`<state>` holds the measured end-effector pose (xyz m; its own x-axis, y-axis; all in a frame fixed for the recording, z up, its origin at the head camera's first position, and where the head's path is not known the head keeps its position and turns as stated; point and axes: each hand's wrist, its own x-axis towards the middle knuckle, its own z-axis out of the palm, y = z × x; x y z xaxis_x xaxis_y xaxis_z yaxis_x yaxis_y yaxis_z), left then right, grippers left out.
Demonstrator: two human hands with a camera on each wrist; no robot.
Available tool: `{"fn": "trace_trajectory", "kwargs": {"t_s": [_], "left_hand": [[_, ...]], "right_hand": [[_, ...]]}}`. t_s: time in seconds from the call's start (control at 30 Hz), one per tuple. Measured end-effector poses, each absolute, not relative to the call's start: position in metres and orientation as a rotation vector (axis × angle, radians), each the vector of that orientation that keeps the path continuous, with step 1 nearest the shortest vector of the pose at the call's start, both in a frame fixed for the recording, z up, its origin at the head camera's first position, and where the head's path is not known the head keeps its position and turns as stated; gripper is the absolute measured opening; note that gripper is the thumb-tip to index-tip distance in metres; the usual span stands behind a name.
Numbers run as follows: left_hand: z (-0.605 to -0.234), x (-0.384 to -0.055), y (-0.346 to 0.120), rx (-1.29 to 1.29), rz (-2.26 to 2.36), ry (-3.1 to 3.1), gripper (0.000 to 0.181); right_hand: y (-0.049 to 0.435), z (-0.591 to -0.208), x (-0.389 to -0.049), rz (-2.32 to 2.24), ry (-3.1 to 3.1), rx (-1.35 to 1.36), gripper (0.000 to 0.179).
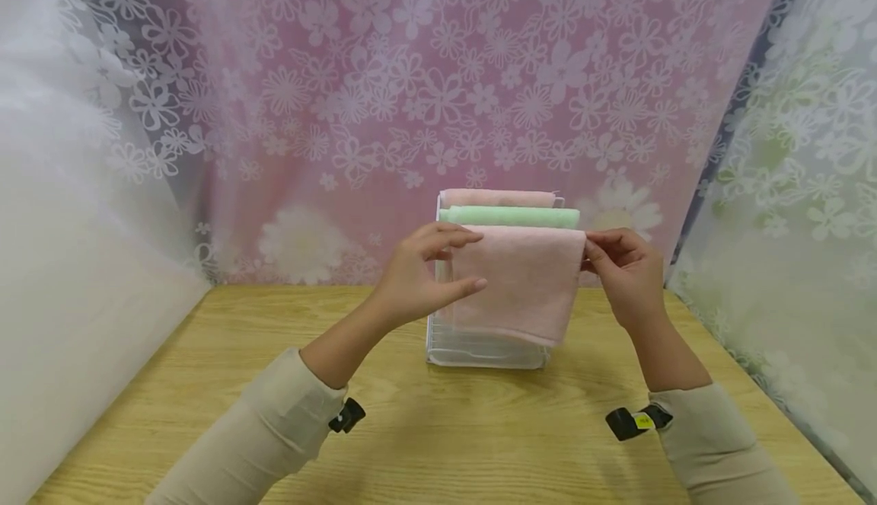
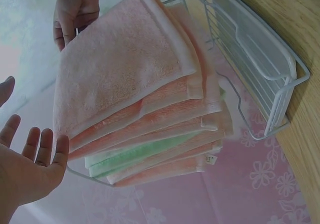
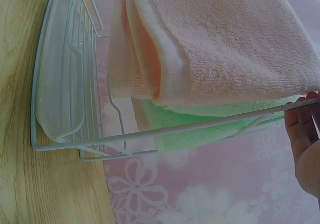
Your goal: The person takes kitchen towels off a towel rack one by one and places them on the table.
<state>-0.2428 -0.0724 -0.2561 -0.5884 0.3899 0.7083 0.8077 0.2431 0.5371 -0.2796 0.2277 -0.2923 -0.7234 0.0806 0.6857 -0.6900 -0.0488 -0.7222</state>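
The right hand [image 1: 629,276] pinches a pink towel [image 1: 517,284] by its two-o'clock corner before a green towel [image 1: 510,216]; the left hand [image 1: 421,273], fingers spread and gripping nothing, hovers at ten.

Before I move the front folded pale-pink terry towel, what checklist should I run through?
1. White wire rack upright on the wood-grain table: ok.
2. Right hand holding the front folded pale-pink terry towel: ok, pinching its upper corner.
3. Left hand gripping that towel: not ok, fingers spread, thumb apart from the cloth.
4. That towel resting on the rack: cannot tell, the cloth hides any support.
5. Folded mint-green terry towel hanging behind it: ok.
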Motion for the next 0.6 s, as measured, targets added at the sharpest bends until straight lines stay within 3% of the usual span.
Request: {"fn": "trace_trajectory", "kwargs": {"t_s": [0.6], "left_hand": [[-0.237, -0.246, -0.061, -1.118, -1.279, -2.146, 0.05]], "right_hand": [[0.228, -0.294, -0.282, 1.843, -1.671, 0.679, 0.012]]}}
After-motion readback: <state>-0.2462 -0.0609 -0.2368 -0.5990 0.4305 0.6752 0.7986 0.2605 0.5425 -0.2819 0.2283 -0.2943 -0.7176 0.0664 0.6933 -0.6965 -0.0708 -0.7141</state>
